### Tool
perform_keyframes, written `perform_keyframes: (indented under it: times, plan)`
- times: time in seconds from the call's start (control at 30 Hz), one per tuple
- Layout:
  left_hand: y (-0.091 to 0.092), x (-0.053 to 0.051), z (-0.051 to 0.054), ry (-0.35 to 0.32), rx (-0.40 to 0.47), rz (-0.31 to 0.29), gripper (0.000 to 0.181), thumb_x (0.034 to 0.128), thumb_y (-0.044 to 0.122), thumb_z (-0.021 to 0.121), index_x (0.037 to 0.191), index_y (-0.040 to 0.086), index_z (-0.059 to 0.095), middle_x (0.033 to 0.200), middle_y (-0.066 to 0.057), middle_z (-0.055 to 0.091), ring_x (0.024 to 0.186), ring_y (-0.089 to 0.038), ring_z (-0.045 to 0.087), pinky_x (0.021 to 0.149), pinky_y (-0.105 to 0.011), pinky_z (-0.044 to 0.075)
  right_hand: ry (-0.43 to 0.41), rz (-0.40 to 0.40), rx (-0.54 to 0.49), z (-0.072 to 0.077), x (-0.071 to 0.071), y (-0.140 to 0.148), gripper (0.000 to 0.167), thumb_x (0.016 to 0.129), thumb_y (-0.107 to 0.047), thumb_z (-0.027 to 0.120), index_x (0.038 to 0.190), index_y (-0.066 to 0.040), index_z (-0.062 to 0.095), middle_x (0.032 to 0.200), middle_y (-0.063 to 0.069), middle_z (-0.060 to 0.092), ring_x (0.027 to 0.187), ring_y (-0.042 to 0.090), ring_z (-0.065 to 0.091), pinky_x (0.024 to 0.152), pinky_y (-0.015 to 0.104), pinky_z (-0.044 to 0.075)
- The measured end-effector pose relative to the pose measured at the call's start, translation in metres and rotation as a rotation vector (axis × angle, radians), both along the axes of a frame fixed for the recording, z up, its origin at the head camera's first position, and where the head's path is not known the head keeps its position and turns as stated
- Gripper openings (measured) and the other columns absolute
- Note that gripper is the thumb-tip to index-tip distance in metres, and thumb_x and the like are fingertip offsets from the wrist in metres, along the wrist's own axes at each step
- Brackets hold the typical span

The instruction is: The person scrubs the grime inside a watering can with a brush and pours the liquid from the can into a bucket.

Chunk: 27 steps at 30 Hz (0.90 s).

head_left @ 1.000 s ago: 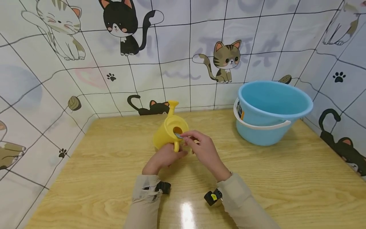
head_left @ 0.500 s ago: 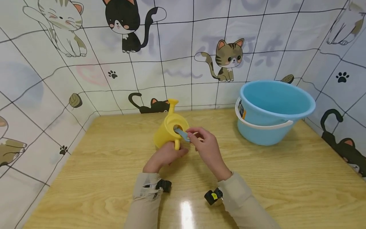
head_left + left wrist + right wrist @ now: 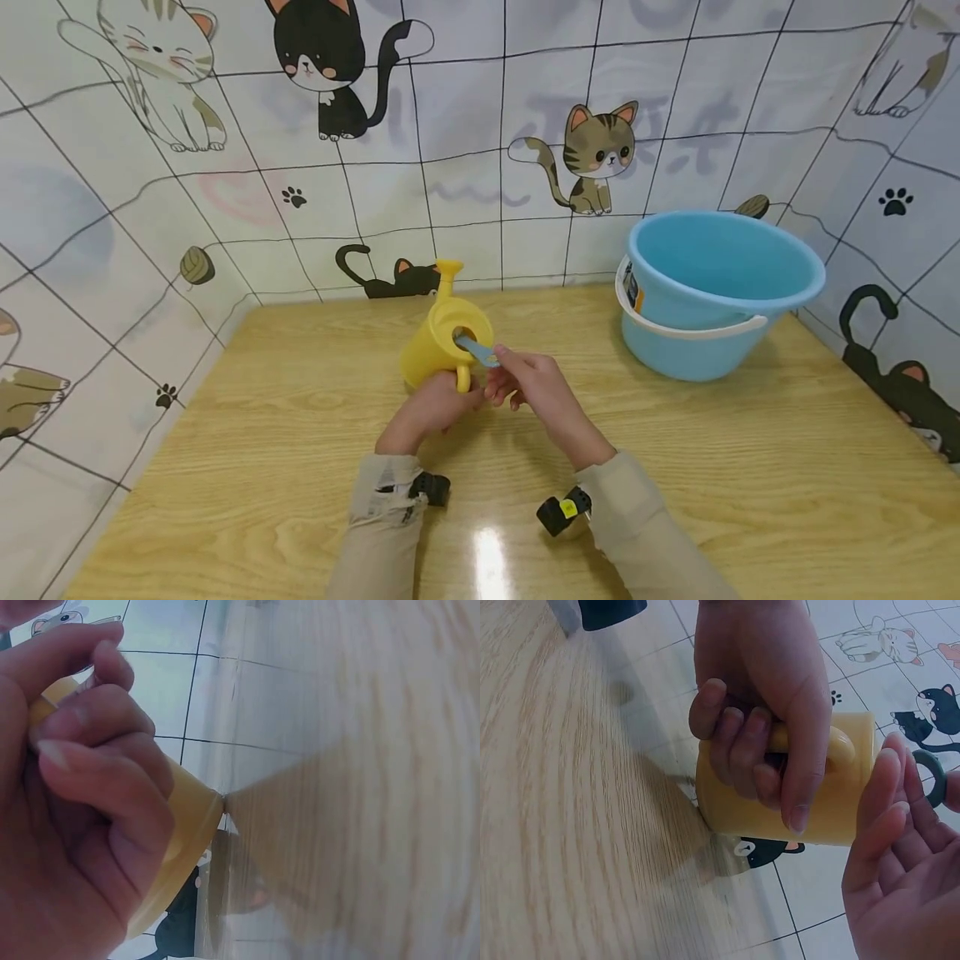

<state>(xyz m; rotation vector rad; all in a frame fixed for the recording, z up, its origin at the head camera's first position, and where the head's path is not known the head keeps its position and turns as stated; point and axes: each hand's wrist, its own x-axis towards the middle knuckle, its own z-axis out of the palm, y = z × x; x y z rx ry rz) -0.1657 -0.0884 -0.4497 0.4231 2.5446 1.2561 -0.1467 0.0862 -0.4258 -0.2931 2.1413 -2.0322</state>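
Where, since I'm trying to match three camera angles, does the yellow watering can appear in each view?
Head: the yellow watering can is just left of centre, beyond the left hand.
Left wrist: the yellow watering can is at the left, largely hidden behind the fingers.
Right wrist: the yellow watering can is right of centre.
Shared landmark: the left hand, against the can in all three.
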Motion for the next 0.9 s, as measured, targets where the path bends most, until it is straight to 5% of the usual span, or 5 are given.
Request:
perform_keyframes:
  times: [0.3, 0.53, 0.9]
  plan:
    - [-0.002, 0.001, -0.001, 0.007, -0.012, -0.003, 0.042, 0.0841, 0.036, 0.058, 0.053, 0.013, 0.042, 0.044, 0.004, 0.031, 0.031, -0.012, 0.032, 0.032, -0.025, 0.031, 0.064, 0.0, 0.028, -0.003, -0.001, -0.001, 0.044, 0.087, -0.047, 0.049, 0.092, -0.005, 0.063, 0.074, 0.008, 0.062, 0.061, 0.024, 0.057, 0.049, 0.029, 0.041]
    - [-0.003, 0.002, 0.001, -0.015, -0.007, 0.019, 0.04, 0.0825, 0.036, 0.059, 0.055, 0.013, 0.041, 0.045, 0.004, 0.03, 0.032, -0.012, 0.032, 0.033, -0.025, 0.032, 0.04, 0.032, 0.028, 0.002, 0.002, -0.002, 0.052, 0.084, -0.05, 0.051, 0.089, 0.001, 0.06, 0.075, 0.011, 0.061, 0.069, 0.042, 0.052, 0.048, 0.027, 0.038]
    - [-0.003, 0.003, -0.001, -0.04, 0.001, 0.052, 0.041, 0.0803, 0.034, 0.061, 0.052, 0.014, 0.039, 0.043, 0.004, 0.03, 0.031, -0.013, 0.031, 0.033, -0.025, 0.028, 0.027, -0.014, 0.012, 0.022, 0.012, 0.001, 0.026, 0.094, -0.025, 0.045, 0.09, -0.002, 0.057, 0.079, 0.019, 0.058, 0.058, 0.026, 0.05, 0.048, 0.026, 0.034]
